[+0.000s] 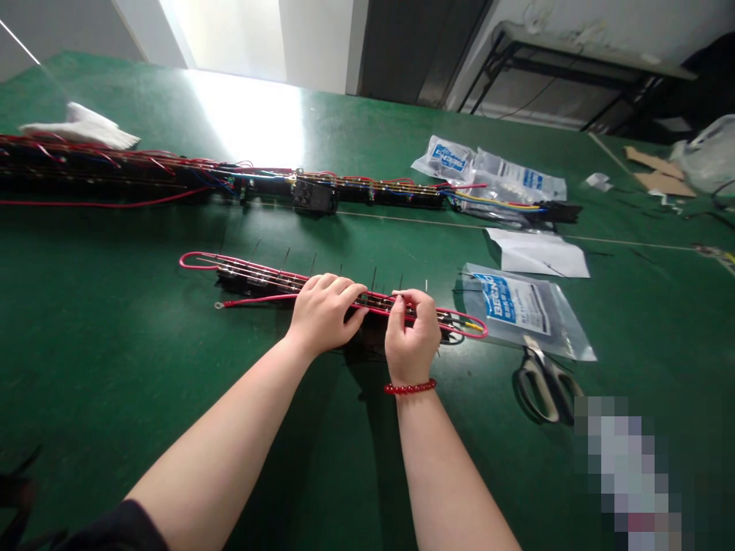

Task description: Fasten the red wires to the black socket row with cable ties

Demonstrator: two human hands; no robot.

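A long black strip assembly with red wires [264, 277] lies across the green table, its red wire looped at both ends. Thin black cable ties [374, 277] stick up along its far side. My left hand [325, 310] is closed over the middle of the assembly, fingers on top and thumb at the near side. Just right of it, my right hand [412, 337] is pinched at the wires, on what looks like a cable tie; the fingers hide most of it. A red wire with a ring terminal [253, 301] extends leftward on the near side.
Behind lies a longer wired assembly [367, 190]. Scissors [543, 383] and a clear labelled bag [528, 310] are at the right, with white paper [537, 252] and more plastic bags [494, 172] beyond. A white glove [80, 128] lies at the far left.
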